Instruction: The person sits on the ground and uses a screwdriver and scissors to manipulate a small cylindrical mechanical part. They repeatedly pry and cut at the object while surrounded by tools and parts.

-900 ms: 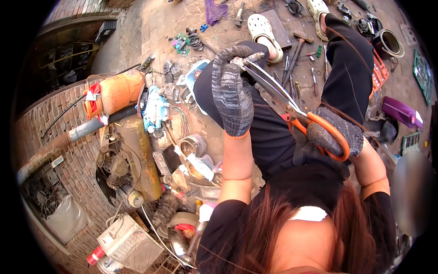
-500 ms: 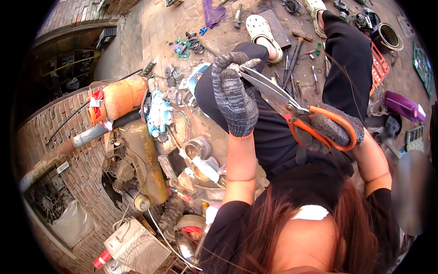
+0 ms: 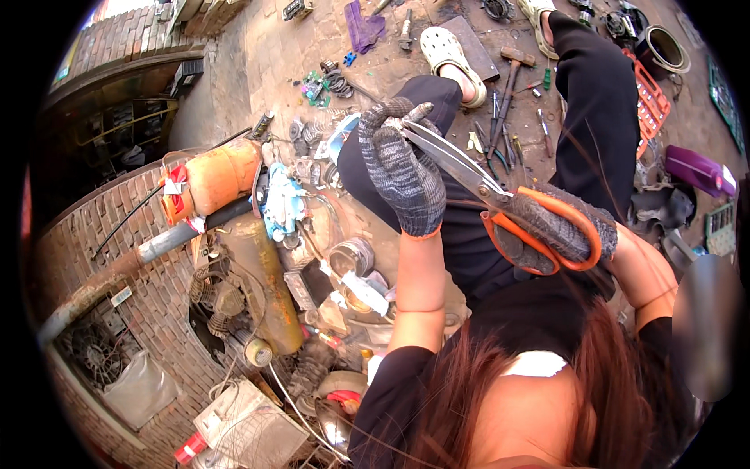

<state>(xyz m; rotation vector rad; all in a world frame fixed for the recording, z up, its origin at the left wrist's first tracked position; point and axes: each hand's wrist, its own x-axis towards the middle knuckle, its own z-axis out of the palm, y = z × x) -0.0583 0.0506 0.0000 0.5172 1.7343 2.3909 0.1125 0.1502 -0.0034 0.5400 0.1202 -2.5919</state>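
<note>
My right hand (image 3: 558, 228), in a dark grey knit glove, has its fingers through the orange handles of a large pair of scissors (image 3: 457, 162). The blades point up and left over my lap, and their tips reach my left hand (image 3: 402, 168). That hand wears a grey striped knit glove with an orange cuff. Its fingers curl over and pinch a small greyish piece at the blade tips, too small and covered to name. Where exactly the blades meet the piece cannot be made out.
On the ground ahead lie a hammer (image 3: 509, 84), screwdrivers and pliers. An orange tool tray (image 3: 650, 102) and a purple jug (image 3: 694, 168) are at right. An orange gas cylinder (image 3: 223, 176), a rusty tank (image 3: 269, 285) and scrap metal parts crowd the left.
The scissors and my right hand have shifted slightly left, bringing the blade tips closer against my left fingers. My left hand keeps its pinch. The whole view has shifted a little.
</note>
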